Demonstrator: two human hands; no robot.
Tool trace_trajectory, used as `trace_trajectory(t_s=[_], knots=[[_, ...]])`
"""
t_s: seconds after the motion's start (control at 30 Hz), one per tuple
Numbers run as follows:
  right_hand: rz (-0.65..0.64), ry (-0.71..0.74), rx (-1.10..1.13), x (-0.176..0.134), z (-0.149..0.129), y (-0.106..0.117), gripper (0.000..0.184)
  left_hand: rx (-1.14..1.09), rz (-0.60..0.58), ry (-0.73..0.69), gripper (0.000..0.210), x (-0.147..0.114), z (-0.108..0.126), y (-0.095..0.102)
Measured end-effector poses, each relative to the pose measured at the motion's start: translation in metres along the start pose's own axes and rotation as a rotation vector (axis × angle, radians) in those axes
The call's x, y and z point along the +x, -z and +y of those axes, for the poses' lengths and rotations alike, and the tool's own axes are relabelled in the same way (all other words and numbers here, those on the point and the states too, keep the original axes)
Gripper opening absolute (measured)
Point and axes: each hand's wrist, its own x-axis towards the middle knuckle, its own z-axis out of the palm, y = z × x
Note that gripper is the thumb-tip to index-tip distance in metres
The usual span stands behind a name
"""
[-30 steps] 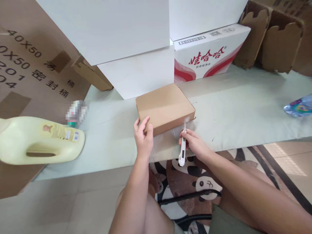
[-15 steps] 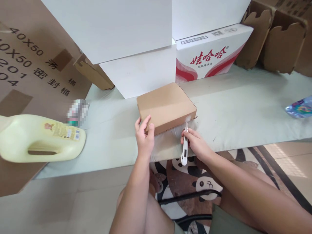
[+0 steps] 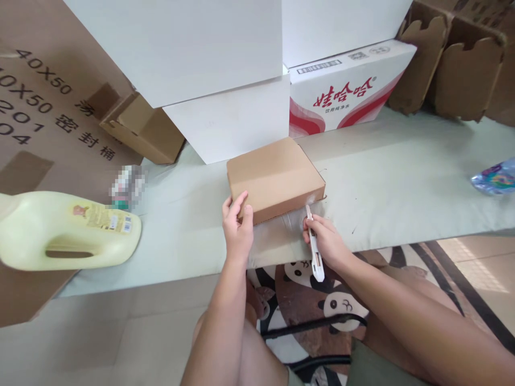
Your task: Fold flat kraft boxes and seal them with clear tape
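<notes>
A flat brown cardboard box lies on the cloth-covered table in front of me. My left hand grips its near left corner, the fingers along the left side and the thumb at the front. In my closed right hand is a white utility knife, its handle end toward me. The blade end points at the box's front face near the right corner, beside a whitish scuffed patch. Whether the tip touches the cardboard I cannot tell.
White cartons and a red-and-white water carton stand behind the box. Leftward are a pale yellow jug, a small brown carton and a big printed carton. A clear plastic item lies far right.
The knife's handle end has swung right and toward me, and its blade end has dropped slightly. The small brown carton at back left has shifted left and shows more. My left hand stays put.
</notes>
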Motion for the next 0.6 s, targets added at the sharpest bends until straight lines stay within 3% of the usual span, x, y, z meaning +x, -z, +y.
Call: trace_trajectory(t_s=[0.6], knots=[[-0.094, 0.060, -0.289, -0.0061, 0.0003, -0.0043, 0.030, -0.030, -0.005, -0.016, 0.042, 0.0014, -0.0002, 0.0015]])
